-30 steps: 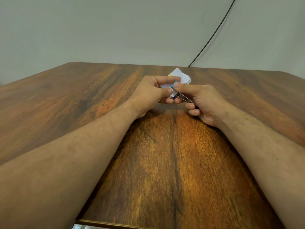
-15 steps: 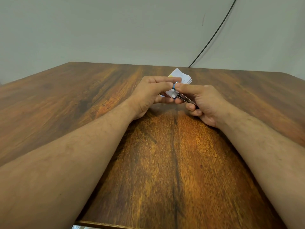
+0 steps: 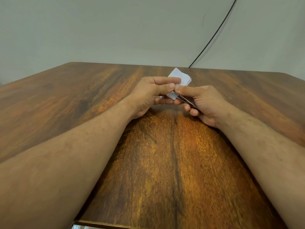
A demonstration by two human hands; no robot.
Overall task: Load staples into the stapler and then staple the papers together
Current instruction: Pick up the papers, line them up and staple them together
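The right hand [image 3: 203, 103] grips the stapler [image 3: 186, 101], its long axis slanting up-left into the papers [image 3: 181, 76] pinched by the left hand [image 3: 151, 93].

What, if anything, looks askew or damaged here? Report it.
Nothing stands out. The left hand holds the small paper stack, the right hand grips the stapler at its corner, above the wooden table. The sheet edges look slightly fanned.
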